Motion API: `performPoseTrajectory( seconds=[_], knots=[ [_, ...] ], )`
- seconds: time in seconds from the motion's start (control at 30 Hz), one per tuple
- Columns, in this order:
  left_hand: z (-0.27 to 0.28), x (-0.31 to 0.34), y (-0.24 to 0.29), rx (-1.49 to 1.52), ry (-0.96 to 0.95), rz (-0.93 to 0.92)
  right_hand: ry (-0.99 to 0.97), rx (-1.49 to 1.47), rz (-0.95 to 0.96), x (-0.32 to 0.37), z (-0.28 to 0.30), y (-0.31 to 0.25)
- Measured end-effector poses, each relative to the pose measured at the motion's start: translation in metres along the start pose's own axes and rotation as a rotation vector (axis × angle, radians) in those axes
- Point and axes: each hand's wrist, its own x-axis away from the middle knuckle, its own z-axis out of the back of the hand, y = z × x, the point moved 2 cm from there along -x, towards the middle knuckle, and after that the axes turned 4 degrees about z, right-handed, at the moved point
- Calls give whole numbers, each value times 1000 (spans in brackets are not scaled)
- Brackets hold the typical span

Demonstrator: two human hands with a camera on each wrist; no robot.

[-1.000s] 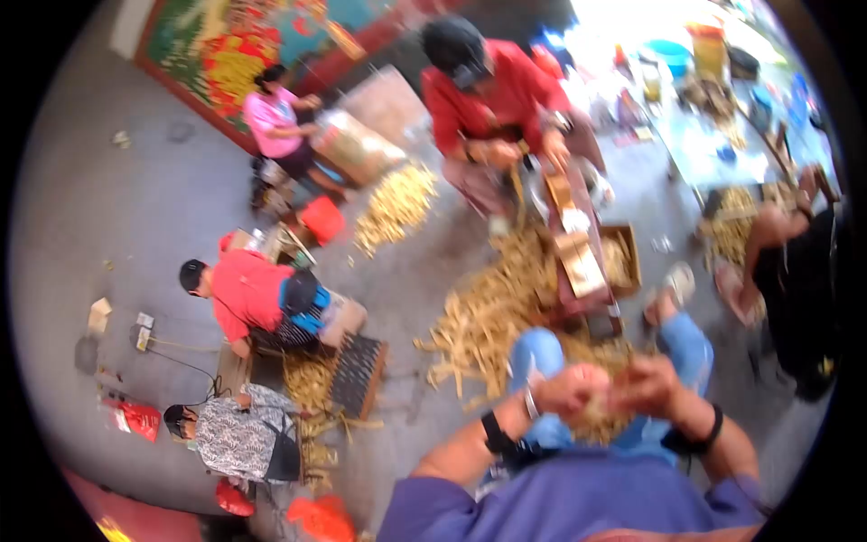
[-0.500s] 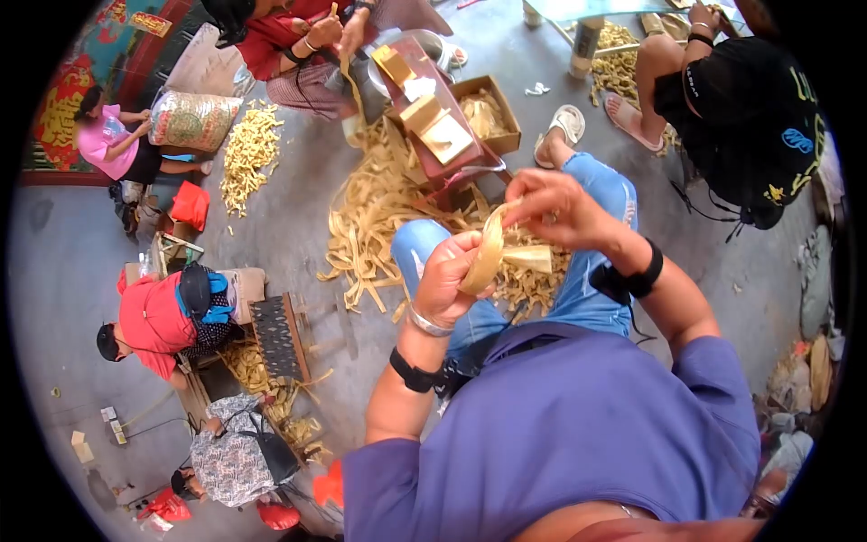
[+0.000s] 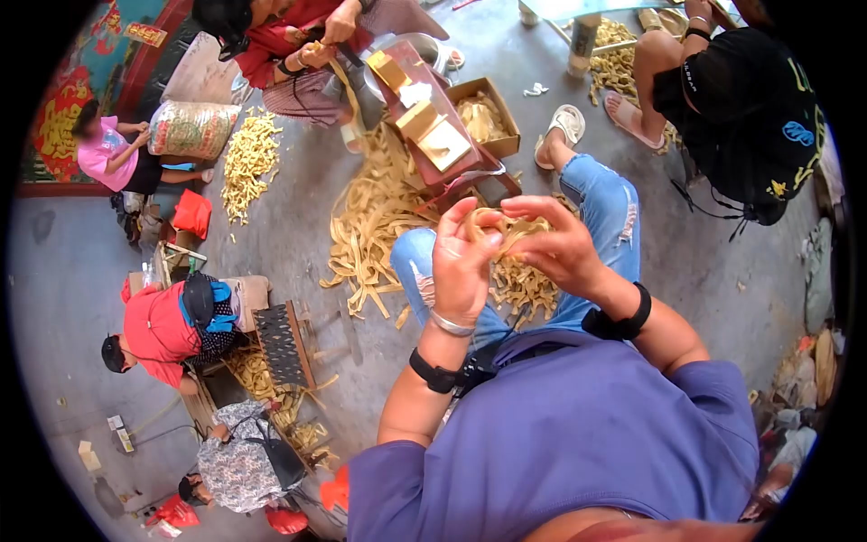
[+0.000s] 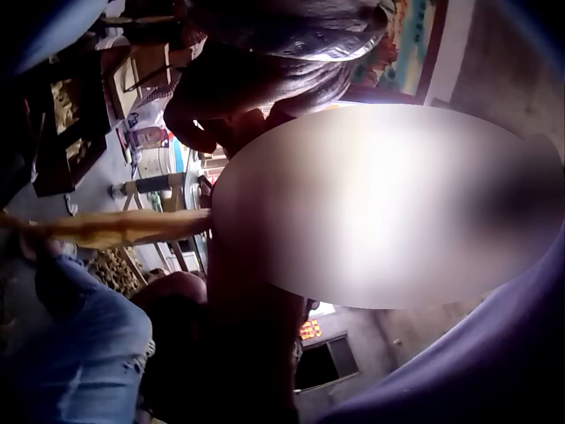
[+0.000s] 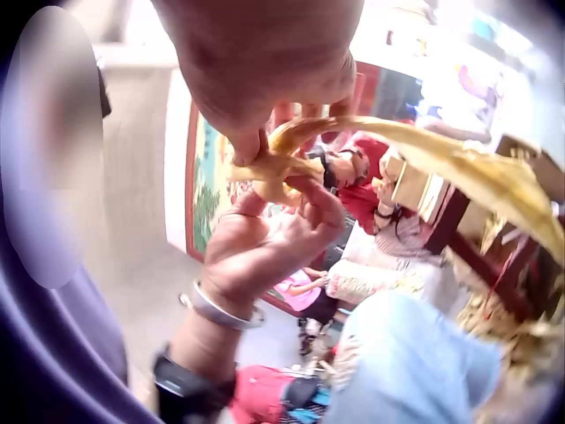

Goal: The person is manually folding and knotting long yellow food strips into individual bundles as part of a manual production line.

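Both hands work close together above the lap on a pale yellow, soft flat strip (image 5: 441,150), bent into a small loop or knot between them. My left hand (image 3: 462,271), palm up with a silver bangle at the wrist, pinches the strip between thumb and fingers from below. From the other side, my right hand (image 3: 564,248) pinches it with thumb and fingertips. The strip's long free end reaches away from the hands in the right wrist view. In the left wrist view the strip (image 4: 115,228) stretches sideways, and that hand is dark.
A heap of similar strips (image 3: 375,217) lies on the floor ahead, beside a red bench (image 3: 433,117) with wooden blocks. A cardboard box (image 3: 508,140) holds more. Several people sit around. At the left are a pile of short yellow pieces (image 3: 251,158) and a sack (image 3: 194,129).
The head view has tilted down since the blurred first frame. Over the last half second the hands have closed together and the wide curve of strip has become a small loop between the fingertips.
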Motion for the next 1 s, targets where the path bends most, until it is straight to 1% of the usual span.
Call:
performPoseTrajectory(
  seconds=[0.03, 0.07, 0.1, 0.13, 0.17, 0.2, 0.23, 0.27, 0.3, 0.33, 0.37, 0.4, 0.43, 0.47, 0.5, 0.53, 0.57, 0.63, 0.67, 0.73, 0.77, 0.8, 0.87, 0.9, 0.93, 1.0],
  knots=[
    [-6, 1, 1, -150, -36, -30, 28, -121, -124, 3, -2, 5],
    [-11, 3, 2, -211, -51, -57, 57, -241, -246, 8, -4, 11],
    [-10, 2, 1, -409, -62, -114, 87, -361, -366, 12, -7, 17],
    [-5, 0, 1, -606, -73, -173, 143, -611, -565, 18, -15, 19],
    [-3, -1, 3, -805, -84, -235, 144, -639, -655, 20, -16, 19],
    [-11, 3, 12, -980, -63, -319, 145, -667, -746, 20, -16, 16],
    [-13, 6, 14, -1013, -64, -327, 145, -697, -836, 20, -16, 14],
    [-14, 8, 14, -1046, -65, -336, 183, -666, -856, 21, -15, 14],
    [-16, 11, 14, -1077, -66, -344, 219, -685, -842, 23, -15, 16],
    [-19, 14, 17, -1087, -147, -298, 256, -703, -829, 27, -17, 18],
    [-14, 12, 17, -776, -190, -151, 291, -720, -817, 30, -19, 20],
    [-9, 9, 15, -462, -223, -9, 282, -519, -723, 23, -11, 15],
    [-5, 8, 13, -148, -250, 129, 257, -381, -672, 23, -9, 12],
    [-4, 8, 10, -148, -199, 143, 233, -243, -619, 23, -8, 10],
    [-3, 7, 7, -190, -203, 136, 208, -105, -564, 24, -7, 8],
    [-2, 7, 1, -230, -207, 131, 229, -128, -479, 22, -10, 7],
    [-2, 6, -3, -270, -211, 122, 252, -237, -578, 23, -13, 11],
    [-4, 6, -8, -297, -158, 73, 300, -461, -773, 29, -19, 17],
    [0, 6, -12, -331, -130, 49, 217, -279, -682, 31, -19, 20],
    [3, 5, -13, -352, -74, -12, 198, -493, -727, 27, -15, 18],
    [5, 3, -9, -362, -63, -5, 186, -601, -742, 23, -13, 17],
    [8, 1, -4, -372, -52, 1, 237, -646, -727, 22, -12, 15],
    [8, 2, 3, -372, -30, 10, 62, -205, -477, 10, 0, 5],
    [10, 3, 5, -425, -21, -21, -20, 14, -347, 8, 4, 3],
    [13, 3, 6, -478, -14, -51, -83, 64, -366, 10, 4, 5],
    [17, 2, 8, -578, 12, -127, -86, 120, -316, 10, 6, 5]
  ],
)
